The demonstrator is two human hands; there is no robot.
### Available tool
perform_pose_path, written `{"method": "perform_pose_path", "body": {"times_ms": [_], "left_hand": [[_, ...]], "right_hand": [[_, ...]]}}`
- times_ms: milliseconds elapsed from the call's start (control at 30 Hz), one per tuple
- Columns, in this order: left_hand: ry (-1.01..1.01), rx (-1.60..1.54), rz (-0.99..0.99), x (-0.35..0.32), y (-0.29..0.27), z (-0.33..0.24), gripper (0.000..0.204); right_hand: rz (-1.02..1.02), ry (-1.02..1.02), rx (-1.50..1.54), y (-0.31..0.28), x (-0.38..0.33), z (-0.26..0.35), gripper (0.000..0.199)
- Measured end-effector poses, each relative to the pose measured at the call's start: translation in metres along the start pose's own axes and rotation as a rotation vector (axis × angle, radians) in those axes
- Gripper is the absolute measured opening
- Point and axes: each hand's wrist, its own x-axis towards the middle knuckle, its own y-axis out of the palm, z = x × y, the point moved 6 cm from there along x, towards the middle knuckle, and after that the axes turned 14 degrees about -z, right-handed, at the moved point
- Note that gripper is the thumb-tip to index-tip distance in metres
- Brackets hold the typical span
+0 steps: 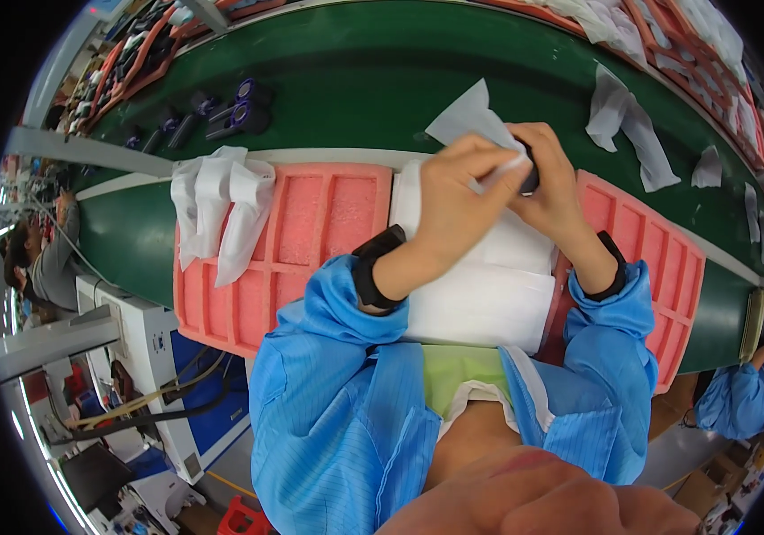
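Observation:
Both of my hands are raised close together over the stack of white packing sheets (482, 303). My left hand (458, 201) is closed, its fingers pinching a thin white wrapping sheet or bag (471, 114) whose pointed corner sticks up beyond the knuckles. Fingers curled, my right hand (553, 192) grips a dark rounded part (530, 176). The white wrapping lies against this part; most of it is hidden behind my fingers, so its kind cannot be made out.
Pink compartment trays flank the stack: the left tray (333, 214) bears several white-wrapped pieces (221, 201), the right tray (645, 259) lies beyond my right forearm. Across the green conveyor belt (346, 80) are dark purple-ringed devices (244, 111) and loose white wrappings (627, 125). Co-workers sit at both sides.

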Motion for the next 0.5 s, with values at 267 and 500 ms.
{"method": "perform_pose_path", "body": {"times_ms": [267,500], "left_hand": [[0.539,0.404,0.07,-0.04,0.019,-0.033,0.03],[0.494,0.539,0.169,-0.018,0.01,-0.034,0.032]], "right_hand": [[-0.075,-0.095,-0.035,-0.004,0.003,-0.01,0.045],[-0.05,0.306,0.066,0.001,-0.015,-0.044,0.049]]}}
